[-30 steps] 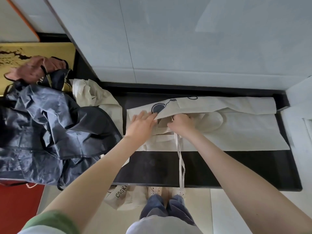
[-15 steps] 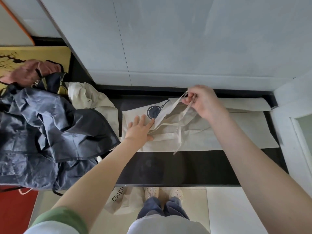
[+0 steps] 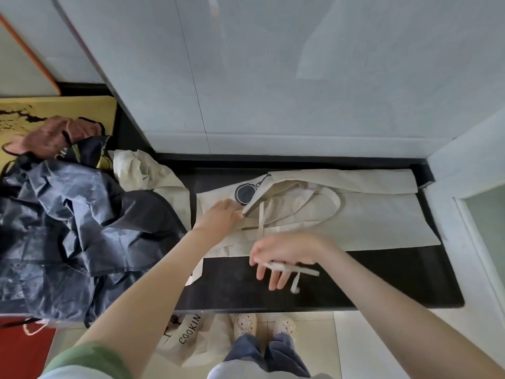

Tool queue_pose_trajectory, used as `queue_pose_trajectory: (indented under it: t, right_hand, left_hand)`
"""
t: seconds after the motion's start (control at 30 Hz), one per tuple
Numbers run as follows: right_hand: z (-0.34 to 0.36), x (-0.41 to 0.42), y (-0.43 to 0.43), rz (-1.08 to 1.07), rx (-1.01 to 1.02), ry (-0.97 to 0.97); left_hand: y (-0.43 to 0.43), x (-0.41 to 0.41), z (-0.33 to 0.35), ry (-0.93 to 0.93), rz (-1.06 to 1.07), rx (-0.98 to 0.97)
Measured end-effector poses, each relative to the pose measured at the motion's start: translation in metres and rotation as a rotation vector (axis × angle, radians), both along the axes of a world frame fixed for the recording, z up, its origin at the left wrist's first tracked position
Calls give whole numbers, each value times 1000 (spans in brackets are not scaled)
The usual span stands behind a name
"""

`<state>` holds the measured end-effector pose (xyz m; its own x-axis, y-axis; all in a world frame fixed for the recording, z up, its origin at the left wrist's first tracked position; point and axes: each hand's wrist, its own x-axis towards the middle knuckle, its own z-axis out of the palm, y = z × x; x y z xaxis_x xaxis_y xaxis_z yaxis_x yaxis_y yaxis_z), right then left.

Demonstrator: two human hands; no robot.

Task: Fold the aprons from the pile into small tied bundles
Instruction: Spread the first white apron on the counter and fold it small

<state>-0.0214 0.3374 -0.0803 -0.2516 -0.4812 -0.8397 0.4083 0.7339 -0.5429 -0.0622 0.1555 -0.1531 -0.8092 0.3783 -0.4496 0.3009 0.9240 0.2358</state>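
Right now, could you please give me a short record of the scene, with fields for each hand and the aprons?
left hand: rests flat on the cream apron, beside its dark print
right hand: holds the tie over the black counter
cream apron: partly folded, lying along the black counter
pile: crumpled dark blue aprons at the left

even daylight | soft shadows | wide-angle edge bending | slight overall softness

head view, steeply downward, close above counter (image 3: pixel 355 280)
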Motion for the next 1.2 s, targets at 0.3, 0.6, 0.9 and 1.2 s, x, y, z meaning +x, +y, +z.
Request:
queue_pose_trajectory:
  t: [0.3, 0.6, 0.9, 1.2]
  right_hand:
    - [-19, -29, 7, -206, 368, 1199]
    - [-46, -34, 79, 44, 692, 1291]
    - [-68, 37, 80, 396, 390, 963]
    - [-70, 41, 88, 411, 322, 867]
  left_hand:
    - [-24, 11, 22, 463, 131, 338]
    - [-55, 30, 3, 533, -151, 189]
    - [-30, 30, 11, -212, -448, -238]
    - [10, 19, -3, 238, 18, -2]
